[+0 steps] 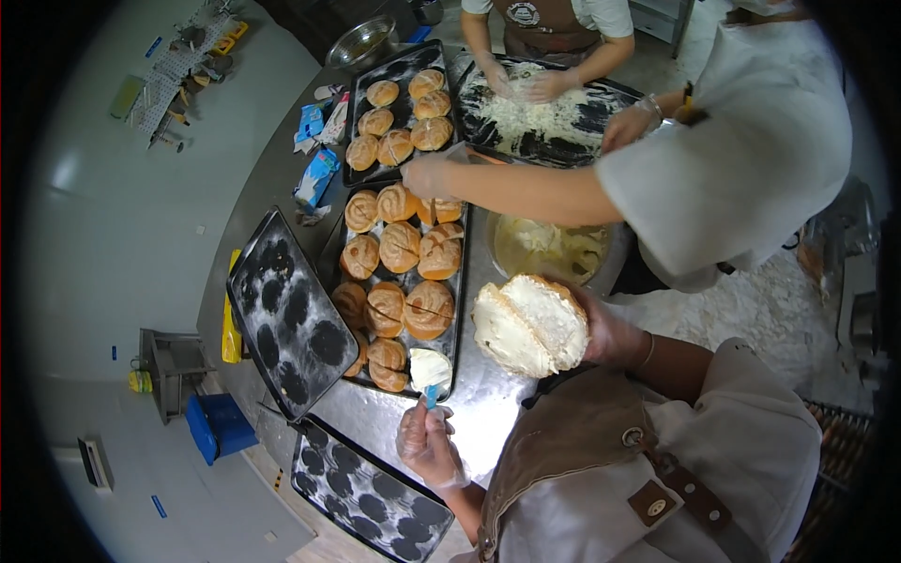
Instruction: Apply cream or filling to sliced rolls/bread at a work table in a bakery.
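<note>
The right hand (615,333), in a thin clear glove, cups a split round bun (530,326) from beneath, fingers curled round its crust; the bun lies open, both cut faces spread with pale, thick cream, and it hangs above the steel table (483,394) just beside the long baking tray (460,310). The left hand (427,446), also gloved, is closed in a fist round the blue handle of a spatula (430,371), whose broad blade carries a dab of the same cream and sits over the near end of that tray. The tray is dark, shallow and rectangular, and it holds golden, glossy buns (404,281) with spiral scoring on top, set in rows of two and three. Beyond it a second dark tray (357,141) holds smaller, smoother brown rolls in two columns. A round steel bowl (549,249) of soft yellowish cream stands on the table behind the split bun. Left of the long tray an empty tray (286,314) lies tilted, dusted white with dark round marks where loaves sat; a similar one (366,493) lies nearer the person. A co-worker's gloved hand (427,175) reaches across to the trays, and another person's hands (526,86) press on a floured black tray (544,117) at the far end.
</note>
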`<state>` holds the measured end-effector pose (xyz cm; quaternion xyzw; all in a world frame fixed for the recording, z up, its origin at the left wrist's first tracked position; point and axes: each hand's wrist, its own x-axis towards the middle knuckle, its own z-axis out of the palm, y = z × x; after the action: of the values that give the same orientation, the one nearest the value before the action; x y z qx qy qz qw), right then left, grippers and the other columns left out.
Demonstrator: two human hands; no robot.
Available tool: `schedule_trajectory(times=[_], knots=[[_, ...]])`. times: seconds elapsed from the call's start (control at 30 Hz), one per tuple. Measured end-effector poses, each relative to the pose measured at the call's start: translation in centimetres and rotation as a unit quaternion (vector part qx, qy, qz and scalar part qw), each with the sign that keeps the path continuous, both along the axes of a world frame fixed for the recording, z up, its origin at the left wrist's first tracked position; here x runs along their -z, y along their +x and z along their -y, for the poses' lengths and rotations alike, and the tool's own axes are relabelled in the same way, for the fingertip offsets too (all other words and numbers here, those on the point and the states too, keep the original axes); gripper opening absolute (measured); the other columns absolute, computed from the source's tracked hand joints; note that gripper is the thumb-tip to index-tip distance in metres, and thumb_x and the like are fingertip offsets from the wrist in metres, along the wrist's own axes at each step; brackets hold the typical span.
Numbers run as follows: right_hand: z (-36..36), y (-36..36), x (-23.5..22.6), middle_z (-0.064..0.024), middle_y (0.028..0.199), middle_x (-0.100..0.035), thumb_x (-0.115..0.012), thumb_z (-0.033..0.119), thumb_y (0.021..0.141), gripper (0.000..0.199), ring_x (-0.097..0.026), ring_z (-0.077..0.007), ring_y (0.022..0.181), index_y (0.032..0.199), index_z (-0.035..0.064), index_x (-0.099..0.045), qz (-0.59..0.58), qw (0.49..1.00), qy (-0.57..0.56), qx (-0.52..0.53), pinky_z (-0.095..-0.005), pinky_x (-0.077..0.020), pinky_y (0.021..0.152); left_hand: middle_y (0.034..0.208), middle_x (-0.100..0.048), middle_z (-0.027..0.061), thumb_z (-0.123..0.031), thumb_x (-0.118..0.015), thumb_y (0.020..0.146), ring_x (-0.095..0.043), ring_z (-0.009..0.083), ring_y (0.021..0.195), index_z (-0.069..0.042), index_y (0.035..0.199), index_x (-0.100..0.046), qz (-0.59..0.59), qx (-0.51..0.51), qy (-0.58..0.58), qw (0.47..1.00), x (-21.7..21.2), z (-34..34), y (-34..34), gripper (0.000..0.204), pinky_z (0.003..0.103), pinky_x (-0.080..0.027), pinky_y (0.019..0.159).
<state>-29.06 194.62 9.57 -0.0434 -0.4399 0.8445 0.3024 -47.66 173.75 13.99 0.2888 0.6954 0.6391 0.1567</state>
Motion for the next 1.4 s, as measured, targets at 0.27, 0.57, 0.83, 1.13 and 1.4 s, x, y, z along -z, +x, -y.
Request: schedule_trajectory(times=[0.27, 0.57, 0.83, 1.13, 1.4], knots=[[1.7, -1.3, -1.8, -0.0102, 0.153, -0.036, -0.085, 0.031, 0.075, 0.100, -0.038, -0.0208, 0.139, 0.151, 0.0052, -0.024, -0.018, 0.992, -0.109, -0.054, -0.0396, -0.0316, 0.115, 0.079, -0.060, 0.0103, -0.006, -0.060, 0.094, -0.052, 0.0117, 0.061, 0.001, 0.114, -0.068, -0.004, -0.020, 0.028, 0.999, 0.2, 1.5, -0.5, 0.023, 0.023, -0.040, 0.052], [3.2, -2.4, 0.9, -0.0125, 0.156, -0.029, -0.082, 0.051, 0.074, 0.116, -0.029, -0.0219, 0.143, 0.153, 0.0022, -0.014, 0.018, 0.996, 0.053, -0.068, -0.0388, -0.0232, 0.118, 0.079, -0.060, 0.0117, -0.005, -0.057, 0.094, -0.052, 0.0129, 0.061, 0.003, 0.116, -0.066, -0.015, -0.044, 0.056, 0.997, -0.4, 3.7, -0.6, 0.025, 0.024, -0.041, 0.052], [5.2, -4.3, -0.4, -0.0132, 0.157, -0.026, -0.081, 0.060, 0.069, 0.125, -0.027, -0.0219, 0.144, 0.153, -0.0003, -0.011, 0.024, 0.990, 0.060, -0.122, -0.0389, -0.0210, 0.118, 0.081, -0.061, 0.0133, -0.004, -0.056, 0.094, -0.053, 0.0134, 0.061, 0.005, 0.116, -0.065, -0.045, -0.072, 0.052, 0.995, -0.8, 6.4, -0.7, 0.025, 0.024, -0.042, 0.052], [7.1, -5.4, -0.4, -0.0140, 0.158, -0.025, -0.081, 0.042, 0.078, 0.113, -0.025, -0.0221, 0.145, 0.153, -0.0009, -0.009, 0.039, 0.983, 0.055, -0.172, -0.0378, -0.0204, 0.118, 0.081, -0.061, 0.0126, -0.007, -0.059, 0.094, -0.053, 0.0136, 0.062, 0.005, 0.115, -0.065, -0.020, -0.099, 0.067, 0.993, -0.8, 8.8, -1.0, 0.025, 0.024, -0.042, 0.052], [8.4, -5.6, -0.1, -0.0127, 0.157, -0.028, -0.079, 0.029, 0.082, 0.102, -0.029, -0.0213, 0.144, 0.154, 0.0019, -0.011, 0.022, 0.983, 0.050, -0.175, -0.0375, -0.0236, 0.117, 0.081, -0.061, 0.0126, -0.005, -0.060, 0.093, -0.054, 0.0140, 0.062, 0.004, 0.114, -0.067, -0.031, -0.128, 0.075, 0.988, -0.1, 10.3, -0.5, 0.024, 0.023, -0.042, 0.052]])
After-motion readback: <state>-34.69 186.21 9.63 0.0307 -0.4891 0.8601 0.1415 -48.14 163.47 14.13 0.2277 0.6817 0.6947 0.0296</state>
